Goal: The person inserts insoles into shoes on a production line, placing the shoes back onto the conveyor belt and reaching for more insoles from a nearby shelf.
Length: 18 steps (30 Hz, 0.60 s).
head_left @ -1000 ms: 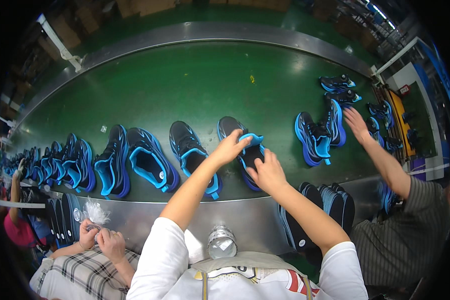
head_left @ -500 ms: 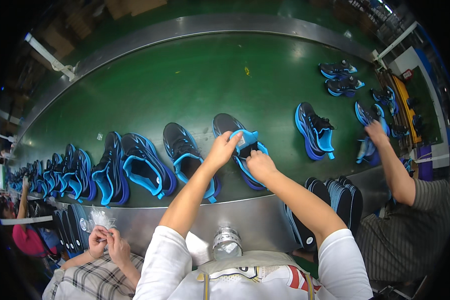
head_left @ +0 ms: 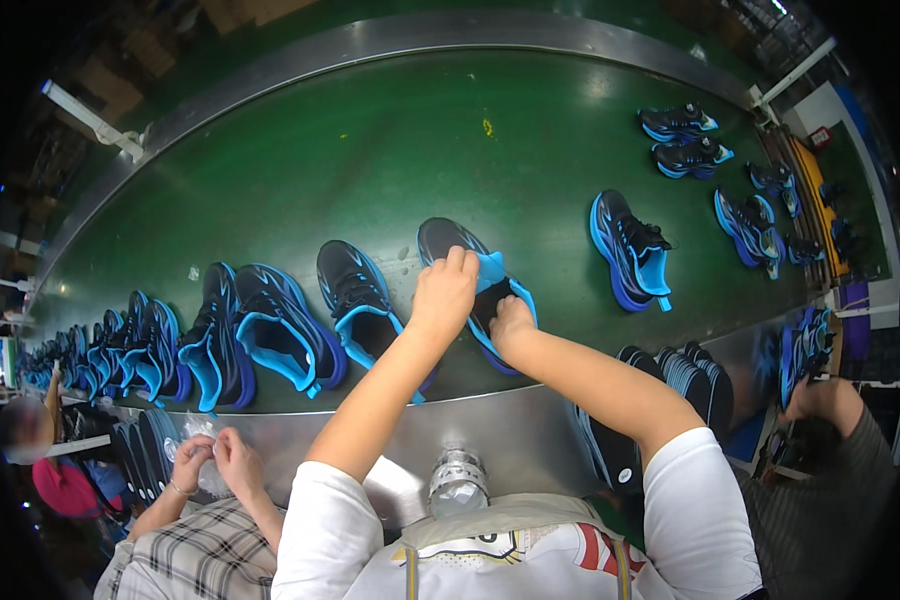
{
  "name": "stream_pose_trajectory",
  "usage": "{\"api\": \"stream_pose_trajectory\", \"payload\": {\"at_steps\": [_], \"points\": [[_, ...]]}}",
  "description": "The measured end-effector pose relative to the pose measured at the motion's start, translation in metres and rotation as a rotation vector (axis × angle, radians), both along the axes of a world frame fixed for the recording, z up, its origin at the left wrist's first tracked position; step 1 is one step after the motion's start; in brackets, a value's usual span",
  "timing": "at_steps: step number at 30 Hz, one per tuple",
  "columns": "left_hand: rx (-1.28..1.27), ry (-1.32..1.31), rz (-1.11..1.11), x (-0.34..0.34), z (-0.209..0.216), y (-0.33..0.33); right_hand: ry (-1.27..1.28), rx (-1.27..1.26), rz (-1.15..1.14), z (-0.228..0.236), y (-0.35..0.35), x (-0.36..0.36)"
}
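In front of me on the green belt lies a black sneaker (head_left: 444,236) with blue lining, its toe pointing away. My left hand (head_left: 446,292) is closed on its tongue and lacing area, fingertips bent over and partly hidden. At the opening, my right hand (head_left: 511,325) has curled fingers gripping the blue collar on the right side; some fingertips are out of sight inside the shoe. Just left of it rests another sneaker (head_left: 348,270), beside my left forearm. A single sneaker (head_left: 625,240) stands farther right, apart from both hands.
The green conveyor belt (head_left: 370,165) has a metal edge (head_left: 530,430). More sneakers (head_left: 270,300) line its left side. Black insoles (head_left: 682,385) stand at right, and a clear round container (head_left: 458,478) sits before me. A co-worker's hands (head_left: 215,462) are at left; another person (head_left: 820,400) is at right.
My left hand has shifted from the raised tongue's edge to farther over the lacing, now palm down. The right-hand co-worker's arm has drawn back from the belt, leaving sneakers there.
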<state>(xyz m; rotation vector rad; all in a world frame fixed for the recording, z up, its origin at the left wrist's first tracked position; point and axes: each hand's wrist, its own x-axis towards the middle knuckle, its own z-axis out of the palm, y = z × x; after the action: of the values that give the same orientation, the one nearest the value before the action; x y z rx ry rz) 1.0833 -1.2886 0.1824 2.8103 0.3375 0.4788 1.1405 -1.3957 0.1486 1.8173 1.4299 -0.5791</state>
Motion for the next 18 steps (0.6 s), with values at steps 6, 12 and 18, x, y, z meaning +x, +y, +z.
{"api": "stream_pose_trajectory", "payload": {"at_steps": [6, 12, 18], "points": [[0.035, 0.096, 0.054, 0.002, 0.004, -0.009, 0.216, 0.045, 0.154, 0.01, -0.011, 0.017], [-0.046, -0.093, 0.091, -0.008, -0.01, -0.016, 0.389, -0.118, -0.153, 0.068, -0.014, 0.003], [0.06, -0.259, -0.061, -0.022, -0.021, -0.013, 0.417, 1.24, -0.218, 0.039, -0.061, -0.015]]}}
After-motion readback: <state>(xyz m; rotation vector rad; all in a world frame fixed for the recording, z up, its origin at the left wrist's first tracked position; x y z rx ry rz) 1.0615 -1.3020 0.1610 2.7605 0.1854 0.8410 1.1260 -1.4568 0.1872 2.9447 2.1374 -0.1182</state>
